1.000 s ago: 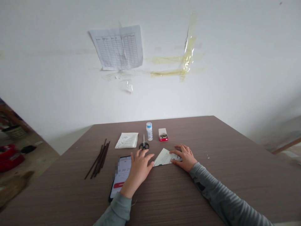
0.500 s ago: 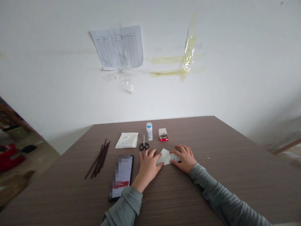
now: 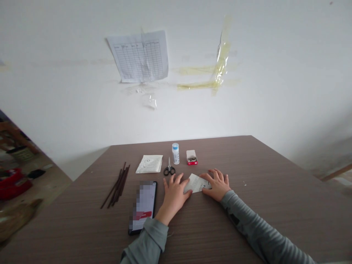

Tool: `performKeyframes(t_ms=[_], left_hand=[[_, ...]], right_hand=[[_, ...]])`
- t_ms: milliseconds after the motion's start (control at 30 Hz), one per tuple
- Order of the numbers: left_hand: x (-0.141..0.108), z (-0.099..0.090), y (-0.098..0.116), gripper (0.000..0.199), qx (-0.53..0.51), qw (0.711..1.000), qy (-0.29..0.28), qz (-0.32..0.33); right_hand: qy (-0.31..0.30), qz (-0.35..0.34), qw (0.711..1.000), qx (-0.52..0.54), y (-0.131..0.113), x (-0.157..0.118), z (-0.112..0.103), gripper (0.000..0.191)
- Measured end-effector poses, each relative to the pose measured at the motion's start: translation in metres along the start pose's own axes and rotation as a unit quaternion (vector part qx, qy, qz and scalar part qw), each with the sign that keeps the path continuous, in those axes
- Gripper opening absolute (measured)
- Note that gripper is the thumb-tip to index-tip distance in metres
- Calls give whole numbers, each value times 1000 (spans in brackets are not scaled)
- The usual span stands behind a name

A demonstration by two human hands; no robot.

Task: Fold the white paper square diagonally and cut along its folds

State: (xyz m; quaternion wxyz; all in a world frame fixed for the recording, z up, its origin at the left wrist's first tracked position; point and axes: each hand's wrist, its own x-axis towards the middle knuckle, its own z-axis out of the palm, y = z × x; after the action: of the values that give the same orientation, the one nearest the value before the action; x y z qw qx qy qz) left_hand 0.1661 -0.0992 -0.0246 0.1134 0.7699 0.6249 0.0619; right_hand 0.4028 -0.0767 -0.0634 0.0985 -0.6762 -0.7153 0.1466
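A pale printed paper point(image 3: 194, 183) lies between the fingers of the left hand point(image 3: 176, 192) and the right hand point(image 3: 216, 185). Each hand's thumb and forefinger are parted and touch the paper at its own end, the other fingers spread wide; whether they pinch it or only press it, I cannot tell from this angle.

Beyond the fingertips, a small red box point(image 3: 191, 158) stands with its pale flap raised and little shiny metal pieces inside. Just left of it, a clear bottle point(image 3: 175, 154) stands upright, blue near the top.

A broad stretch of brown tabletop point(image 3: 271, 183) runs right of the right fingers to a slanting side edge; its far edge, past the bottle, meets the wall. Black-handled scissors point(image 3: 169, 169) lie just beyond the left fingers, a whitish packet point(image 3: 150, 164) and dark sticks point(image 3: 118, 187) farther left, and a phone point(image 3: 148, 205) beside the left wrist.

Fine lines of print cross the paper, dark lettering runs down the bottle, and the phone's screen shows a red bar.
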Motion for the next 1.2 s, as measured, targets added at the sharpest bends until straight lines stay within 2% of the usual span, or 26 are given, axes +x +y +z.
performKeyframes(t_ms=[67, 400, 667, 767, 933, 1033, 1100, 1200], left_hand=[[0, -1, 0, 57, -1, 1000, -3, -3], [-1, -3, 1, 58, 1, 1000, -4, -10], [-3, -7, 1, 58, -11, 1000, -17, -21], [-2, -4, 0, 57, -14, 1000, -5, -23], [-2, 2, -1, 62, -16, 999, 21, -22], [-3, 4, -1, 56, -19, 1000, 17, -17], [-3, 4, 1, 51, -21, 1000, 15, -16], [-4, 3, 4, 50, -23, 999, 18, -17]], right_hand=[[-16, 7, 1000, 4, 7, 0, -6, 76], [-12, 58, 998, -9, 45, 3, -24, 82], [35, 48, 998, 6, 59, 0, -27, 80], [55, 25, 998, 22, 60, 0, -25, 81], [77, -67, 993, 64, 53, 7, -12, 65], [74, -122, 987, 70, 42, 8, 0, 56], [65, -119, 989, 55, 32, 7, 6, 55], [46, -71, 996, 19, 17, 4, 6, 56]])
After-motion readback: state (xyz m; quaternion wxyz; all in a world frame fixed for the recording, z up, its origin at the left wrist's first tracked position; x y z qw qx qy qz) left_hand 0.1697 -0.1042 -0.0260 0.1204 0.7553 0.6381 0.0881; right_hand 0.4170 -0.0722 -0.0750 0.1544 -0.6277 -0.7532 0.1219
